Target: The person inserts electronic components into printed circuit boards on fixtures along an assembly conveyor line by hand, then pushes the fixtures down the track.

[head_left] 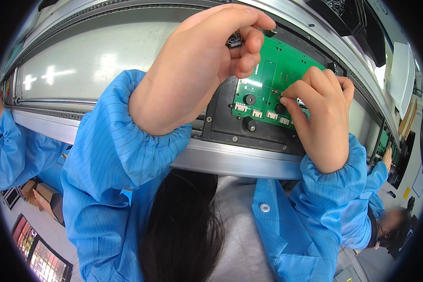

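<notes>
A green circuit board (273, 61) lies in a black fixture frame (225, 117) in front of me. My left hand (192, 66) is raised over the board's left end, its fingers curled around several small dark parts (234, 40) that show between thumb and fingers. With thumb and index finger pressed together, my right hand (322, 115) reaches down to the board's near side; anything in that pinch is too small to make out. Just below those fingertips sits a round black component (280, 108). Another round black component (250, 99) stands farther left, above a row of white connectors (271, 115).
The fixture rests on a conveyor line with a metal rail (221, 157) along its near side. Black bins (348, 19) with small parts stand at the far right. Co-workers' blue sleeves (14, 145) show at left and right, with another green board (384, 139) at far right.
</notes>
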`<action>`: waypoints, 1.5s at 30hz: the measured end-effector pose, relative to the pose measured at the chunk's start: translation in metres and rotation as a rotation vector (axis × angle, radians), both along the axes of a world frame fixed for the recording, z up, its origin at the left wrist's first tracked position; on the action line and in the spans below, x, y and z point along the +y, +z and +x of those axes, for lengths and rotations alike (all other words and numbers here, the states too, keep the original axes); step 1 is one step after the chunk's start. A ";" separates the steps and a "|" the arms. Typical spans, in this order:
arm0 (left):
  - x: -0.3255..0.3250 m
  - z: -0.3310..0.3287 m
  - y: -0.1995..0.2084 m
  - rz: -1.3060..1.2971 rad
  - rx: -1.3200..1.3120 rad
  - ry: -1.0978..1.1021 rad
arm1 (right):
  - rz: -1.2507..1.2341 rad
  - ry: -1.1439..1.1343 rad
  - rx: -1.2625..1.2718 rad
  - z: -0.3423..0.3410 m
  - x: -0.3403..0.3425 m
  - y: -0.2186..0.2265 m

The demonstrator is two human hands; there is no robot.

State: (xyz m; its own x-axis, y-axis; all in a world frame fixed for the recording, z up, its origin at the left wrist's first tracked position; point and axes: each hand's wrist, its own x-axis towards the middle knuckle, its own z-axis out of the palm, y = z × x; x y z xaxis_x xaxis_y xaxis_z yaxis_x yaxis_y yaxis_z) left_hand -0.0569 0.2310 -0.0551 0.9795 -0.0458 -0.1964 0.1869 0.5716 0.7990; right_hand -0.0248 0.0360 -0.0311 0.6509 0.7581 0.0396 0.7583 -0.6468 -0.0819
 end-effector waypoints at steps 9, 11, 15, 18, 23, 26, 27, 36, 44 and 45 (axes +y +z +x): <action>0.001 -0.001 0.000 0.019 0.008 -0.009 | 0.014 -0.008 0.019 0.001 -0.001 0.001; -0.001 0.000 0.000 0.012 0.016 0.001 | 0.009 -0.009 0.019 0.001 -0.002 0.001; -0.002 0.000 0.002 0.046 0.031 0.006 | 0.005 -0.011 0.018 0.001 -0.003 0.000; -0.002 0.000 0.005 0.168 0.049 -0.012 | 0.004 -0.018 0.012 0.001 -0.003 0.001; -0.007 0.002 0.007 0.078 0.066 0.082 | 0.009 -0.010 0.004 0.000 -0.002 0.001; -0.005 0.001 0.009 0.087 0.072 0.067 | -0.013 -0.019 -0.002 -0.001 -0.002 0.001; -0.005 0.001 0.009 0.092 0.074 0.060 | -0.024 -0.023 -0.005 -0.001 -0.002 0.001; -0.007 0.005 0.001 0.084 0.057 0.049 | -0.070 -0.015 -0.081 -0.002 -0.001 -0.001; -0.010 -0.001 0.009 0.008 0.101 0.009 | -0.061 0.060 -0.042 0.004 -0.003 0.002; -0.010 -0.002 0.010 -0.008 0.102 0.002 | -0.056 0.072 -0.042 0.004 -0.003 0.002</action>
State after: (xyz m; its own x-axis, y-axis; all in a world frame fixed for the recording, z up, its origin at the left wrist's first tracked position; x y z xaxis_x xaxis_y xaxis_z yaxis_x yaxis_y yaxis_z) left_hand -0.0591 0.2211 -0.0455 0.9546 -0.0464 -0.2943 0.2658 0.5785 0.7711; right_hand -0.0203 0.0327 -0.0289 0.5929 0.8050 0.0215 0.8052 -0.5928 -0.0146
